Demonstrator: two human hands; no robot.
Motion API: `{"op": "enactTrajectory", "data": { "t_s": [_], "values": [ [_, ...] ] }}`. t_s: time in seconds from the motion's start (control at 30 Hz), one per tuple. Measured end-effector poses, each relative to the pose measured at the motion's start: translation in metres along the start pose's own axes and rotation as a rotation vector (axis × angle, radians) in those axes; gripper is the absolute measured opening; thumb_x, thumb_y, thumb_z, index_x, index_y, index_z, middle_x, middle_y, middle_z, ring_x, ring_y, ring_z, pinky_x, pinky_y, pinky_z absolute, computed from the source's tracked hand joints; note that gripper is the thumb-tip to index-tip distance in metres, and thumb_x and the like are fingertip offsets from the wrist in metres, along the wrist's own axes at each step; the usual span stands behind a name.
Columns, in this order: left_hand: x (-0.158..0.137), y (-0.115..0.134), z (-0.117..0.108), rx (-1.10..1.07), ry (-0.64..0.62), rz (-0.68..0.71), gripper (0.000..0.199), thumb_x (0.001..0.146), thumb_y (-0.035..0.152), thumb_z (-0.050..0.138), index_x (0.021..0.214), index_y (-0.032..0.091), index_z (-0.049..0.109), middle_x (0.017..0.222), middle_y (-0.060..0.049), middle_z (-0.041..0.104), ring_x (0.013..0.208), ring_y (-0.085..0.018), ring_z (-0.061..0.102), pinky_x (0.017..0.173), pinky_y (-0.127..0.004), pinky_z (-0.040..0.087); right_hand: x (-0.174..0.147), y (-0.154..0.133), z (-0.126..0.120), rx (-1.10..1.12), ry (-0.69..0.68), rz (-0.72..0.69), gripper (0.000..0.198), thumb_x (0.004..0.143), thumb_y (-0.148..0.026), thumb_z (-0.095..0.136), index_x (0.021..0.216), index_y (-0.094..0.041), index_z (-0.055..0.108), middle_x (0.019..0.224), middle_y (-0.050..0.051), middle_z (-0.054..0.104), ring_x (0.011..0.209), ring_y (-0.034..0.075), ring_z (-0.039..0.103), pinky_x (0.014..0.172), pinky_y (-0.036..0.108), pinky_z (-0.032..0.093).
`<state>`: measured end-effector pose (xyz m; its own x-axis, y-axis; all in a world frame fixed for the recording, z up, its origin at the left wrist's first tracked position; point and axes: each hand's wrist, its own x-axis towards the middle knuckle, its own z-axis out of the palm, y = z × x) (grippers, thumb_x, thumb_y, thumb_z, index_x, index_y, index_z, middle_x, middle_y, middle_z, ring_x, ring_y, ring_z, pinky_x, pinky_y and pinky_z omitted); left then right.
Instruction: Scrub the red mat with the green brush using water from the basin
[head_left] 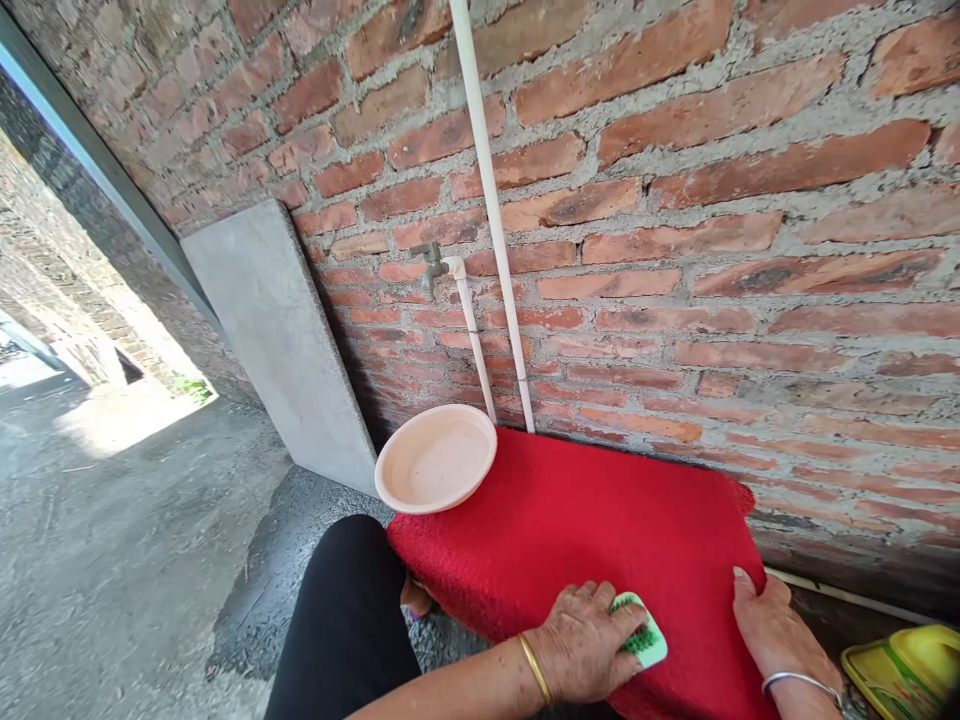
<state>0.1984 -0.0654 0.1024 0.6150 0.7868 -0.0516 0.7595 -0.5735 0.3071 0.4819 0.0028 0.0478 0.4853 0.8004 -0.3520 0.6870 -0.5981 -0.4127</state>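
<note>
Basically, mint-green brush (657, 645) sits under the left hand (585, 640), sticking out past its fingers on the side toward the right hand (776, 625); the left is clearly the nearer one. Left fingers are curled around the brush; right thumb lies on the right edge of the red cloth (570, 520), other fingers partly hidden, so can't tell if they pinch it. Cloth's long axis runs roughly along the brick wall (712, 280), from the basin (439, 460) at its far left corner to the right hand; most of it lies beyond and to the left of the brush. Brush: pale rim, darker green bristles, long axis unclear, partly covered. Cloth: bright red, fuzzy nap, fairly flat on top, hanging over the near edge; support under it hidden.
</note>
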Motion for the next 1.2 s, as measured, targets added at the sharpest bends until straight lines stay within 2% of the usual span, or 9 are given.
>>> {"op": "enactTrajectory", "data": {
  "t_s": [0.13,0.33,0.43,0.5,0.57,0.63,0.83,1.03,1.2],
  "values": [
    [-0.004,-0.008,0.001,-0.056,-0.027,0.017,0.065,0.084,0.068,0.06,0.139,0.037,0.045,0.124,-0.005,0.061,0.111,-0.028,0.06,0.098,-0.044,0.05,-0.001,0.0,0.0,-0.012,0.02,0.01,0.086,0.092,-0.063,0.005,0.14,-0.005,0.045,0.12,0.033,0.064,0.108,0.041,0.067,0.091,0.057,0.048],
    [-0.016,-0.06,0.003,0.033,0.152,-0.246,0.054,0.096,0.054,0.05,0.145,0.031,0.046,0.134,-0.01,0.058,0.123,-0.029,0.056,0.107,-0.047,0.045,-0.015,-0.006,0.0,-0.092,0.176,-0.022,0.08,0.093,-0.059,0.01,0.136,-0.006,0.052,0.123,0.032,0.06,0.11,0.039,0.065,0.092,0.053,0.05],
    [-0.027,-0.099,0.006,0.189,0.243,-0.344,0.05,0.096,0.044,0.053,0.143,0.027,0.05,0.133,-0.012,0.059,0.123,-0.031,0.057,0.104,-0.052,0.047,-0.027,-0.012,0.0,-0.137,0.359,-0.199,0.074,0.093,-0.057,0.019,0.136,-0.009,0.056,0.127,0.03,0.057,0.111,0.041,0.062,0.093,0.055,0.049],
    [-0.034,-0.122,0.007,0.249,0.306,-0.38,0.048,0.095,0.042,0.055,0.141,0.026,0.052,0.135,-0.013,0.058,0.127,-0.031,0.054,0.105,-0.053,0.046,-0.037,-0.018,0.0,-0.089,0.408,-0.469,0.069,0.092,-0.058,0.025,0.134,-0.013,0.058,0.127,0.025,0.059,0.112,0.037,0.062,0.096,0.053,0.048],
    [-0.039,-0.138,0.007,0.255,0.356,-0.398,0.049,0.094,0.043,0.057,0.14,0.026,0.053,0.137,-0.013,0.057,0.133,-0.032,0.049,0.107,-0.054,0.043,-0.049,-0.026,0.001,-0.024,0.354,-0.763,0.063,0.09,-0.061,0.036,0.129,-0.02,0.063,0.127,0.016,0.063,0.115,0.031,0.061,0.102,0.048,0.047],
    [-0.043,-0.145,0.007,0.219,0.375,-0.405,0.049,0.094,0.046,0.058,0.139,0.026,0.054,0.139,-0.011,0.056,0.137,-0.031,0.045,0.111,-0.054,0.039,-0.064,-0.034,0.005,-0.028,0.218,-0.938,0.055,0.086,-0.062,0.05,0.127,-0.03,0.066,0.133,0.008,0.062,0.122,0.028,0.058,0.105,0.046,0.044],
    [-0.045,-0.142,0.004,0.114,0.36,-0.424,0.047,0.095,0.049,0.056,0.135,0.026,0.058,0.142,-0.01,0.055,0.141,-0.029,0.041,0.118,-0.052,0.03,-0.098,-0.044,0.028,-0.323,-0.298,-0.889,0.075,0.06,-0.036,0.076,0.133,-0.044,0.061,0.154,0.0,0.046,0.141,0.035,0.04,0.114,0.054,0.033],
    [-0.046,-0.142,0.004,0.076,0.363,-0.41,0.046,0.095,0.049,0.054,0.135,0.026,0.057,0.143,-0.01,0.054,0.141,-0.029,0.039,0.118,-0.052,0.029,-0.099,-0.039,0.037,-0.359,-0.254,-0.907,0.078,0.067,-0.03,0.071,0.141,-0.042,0.053,0.154,0.0,0.046,0.142,0.031,0.04,0.114,0.052,0.033],
    [-0.044,-0.144,0.007,0.041,0.373,-0.404,0.046,0.095,0.05,0.054,0.134,0.026,0.058,0.142,-0.01,0.054,0.141,-0.03,0.039,0.117,-0.054,0.028,-0.102,-0.04,0.045,-0.36,-0.149,-1.014,0.057,0.079,-0.046,0.07,0.134,-0.046,0.058,0.142,-0.002,0.059,0.13,0.027,0.054,0.107,0.046,0.043]
  ]
}}
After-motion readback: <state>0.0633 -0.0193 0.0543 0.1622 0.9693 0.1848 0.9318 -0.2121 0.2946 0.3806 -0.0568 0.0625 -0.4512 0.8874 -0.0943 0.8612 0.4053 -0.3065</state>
